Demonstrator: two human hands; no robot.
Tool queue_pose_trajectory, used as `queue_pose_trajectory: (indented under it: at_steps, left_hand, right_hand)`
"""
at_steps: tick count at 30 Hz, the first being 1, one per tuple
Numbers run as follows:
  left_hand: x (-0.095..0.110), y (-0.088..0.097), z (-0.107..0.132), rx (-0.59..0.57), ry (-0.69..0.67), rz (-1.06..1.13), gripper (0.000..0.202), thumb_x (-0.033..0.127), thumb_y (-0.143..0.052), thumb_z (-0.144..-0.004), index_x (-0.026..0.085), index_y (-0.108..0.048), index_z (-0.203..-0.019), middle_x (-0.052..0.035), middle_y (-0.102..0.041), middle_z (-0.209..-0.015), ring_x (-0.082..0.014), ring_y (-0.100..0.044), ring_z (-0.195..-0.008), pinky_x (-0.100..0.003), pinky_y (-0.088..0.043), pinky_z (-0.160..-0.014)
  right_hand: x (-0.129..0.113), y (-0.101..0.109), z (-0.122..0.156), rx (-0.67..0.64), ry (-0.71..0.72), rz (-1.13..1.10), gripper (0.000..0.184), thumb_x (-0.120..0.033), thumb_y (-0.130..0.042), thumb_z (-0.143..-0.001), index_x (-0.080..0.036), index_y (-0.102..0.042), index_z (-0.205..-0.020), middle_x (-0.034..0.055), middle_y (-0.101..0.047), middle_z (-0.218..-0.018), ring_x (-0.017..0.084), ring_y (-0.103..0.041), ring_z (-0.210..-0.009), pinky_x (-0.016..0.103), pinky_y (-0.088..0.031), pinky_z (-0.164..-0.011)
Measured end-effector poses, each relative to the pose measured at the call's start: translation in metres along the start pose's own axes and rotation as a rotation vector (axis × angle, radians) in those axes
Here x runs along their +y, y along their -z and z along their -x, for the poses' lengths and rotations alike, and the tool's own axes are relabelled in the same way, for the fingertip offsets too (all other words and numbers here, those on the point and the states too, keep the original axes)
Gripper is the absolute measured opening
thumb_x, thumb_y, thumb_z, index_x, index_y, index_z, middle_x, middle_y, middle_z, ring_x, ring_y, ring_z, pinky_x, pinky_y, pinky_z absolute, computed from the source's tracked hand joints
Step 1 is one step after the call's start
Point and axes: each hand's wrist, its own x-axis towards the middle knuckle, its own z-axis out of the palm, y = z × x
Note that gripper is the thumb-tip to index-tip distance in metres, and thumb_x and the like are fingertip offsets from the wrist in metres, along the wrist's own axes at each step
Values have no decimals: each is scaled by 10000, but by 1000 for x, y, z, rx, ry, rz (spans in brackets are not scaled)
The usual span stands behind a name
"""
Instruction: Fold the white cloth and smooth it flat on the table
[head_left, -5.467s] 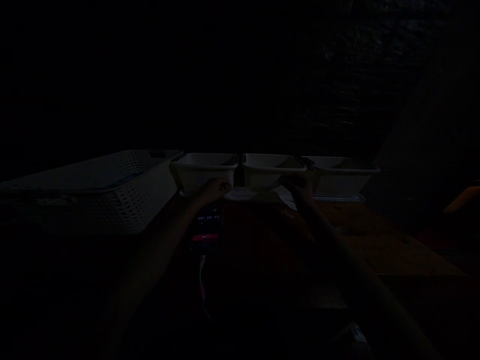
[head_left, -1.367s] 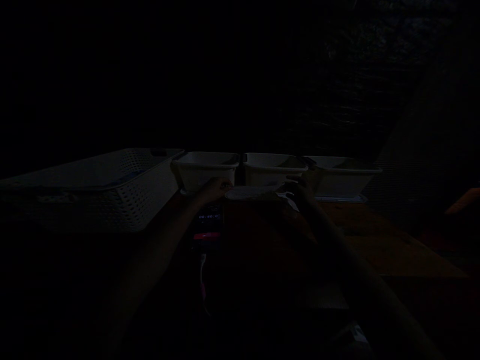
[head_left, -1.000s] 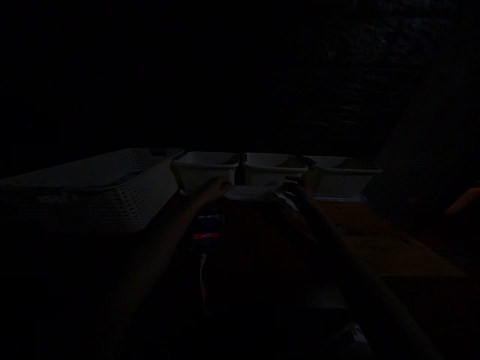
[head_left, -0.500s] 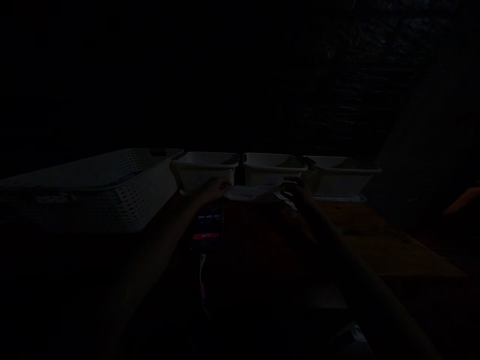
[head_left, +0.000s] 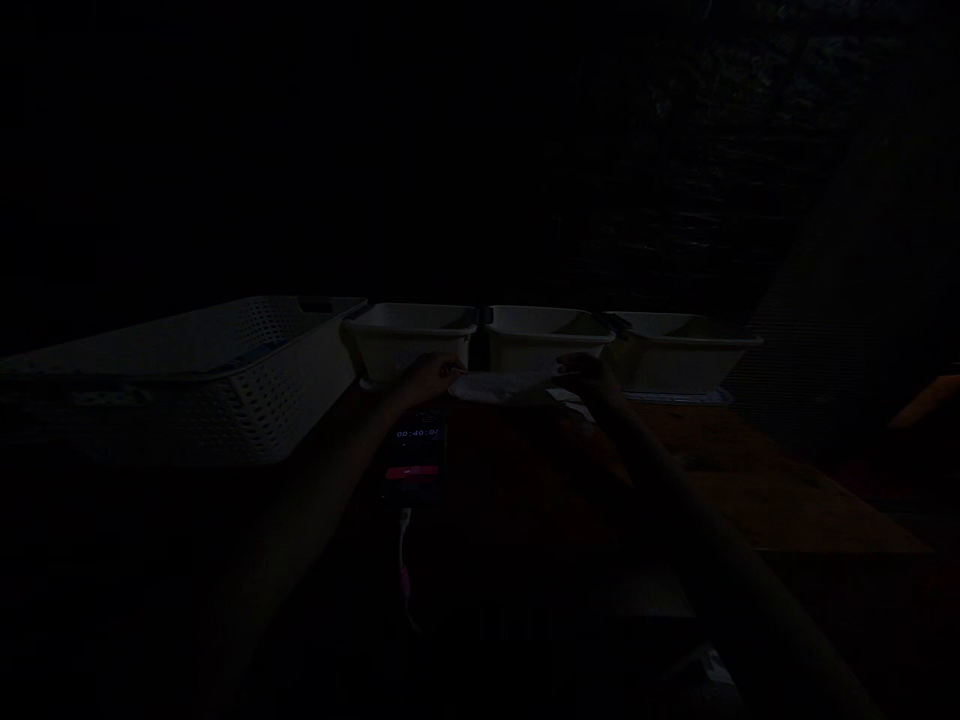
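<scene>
Dimly, fingers (head_left: 444, 363) flank a pale, flat item (head_left: 499, 387)

Phone (head_left: 414, 485) showing timer, pale cable (head_left: 403, 545), perforated basket (head_left: 304, 385)

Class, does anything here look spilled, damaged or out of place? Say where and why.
The lit phone, in front of the left tub, looks odd: only it has a glowing screen. No spill or damage shows, though the pale thing between left hand and right hand is too dim to judge.

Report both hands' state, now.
Left hand: closed, holding one end of a pale item.
Right hand: at its other end; too dark to tell the grip.
</scene>
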Motion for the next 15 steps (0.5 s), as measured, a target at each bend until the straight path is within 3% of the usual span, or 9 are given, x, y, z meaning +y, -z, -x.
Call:
queue_pose_trajectory:
  at_steps: [9,15]
  left_hand:
    - [1,0,-1,13,-12,24,240,254,-477,-784,151,-636,-932,-54,-659,-909,-165,-595,-834,-267,-441,-755]
    - [-4,-4,-4,28,-16,32,238,268,-479,-777,152,-639,-910,-47,-660,-896,-165,-594,-830,-262,-445,-747]
  right_hand:
    - [-10,-4,8,-170,-32,288,246,-154,-594,-662,-83,-603,-897,93,-623,-895,116,-585,-716,238,-475,-646]
    - [-20,-13,30,-292,-25,405,280,-319,-482,-847,-82,-561,-974,54,-581,-909,92,-560,-800,259,-487,-727]
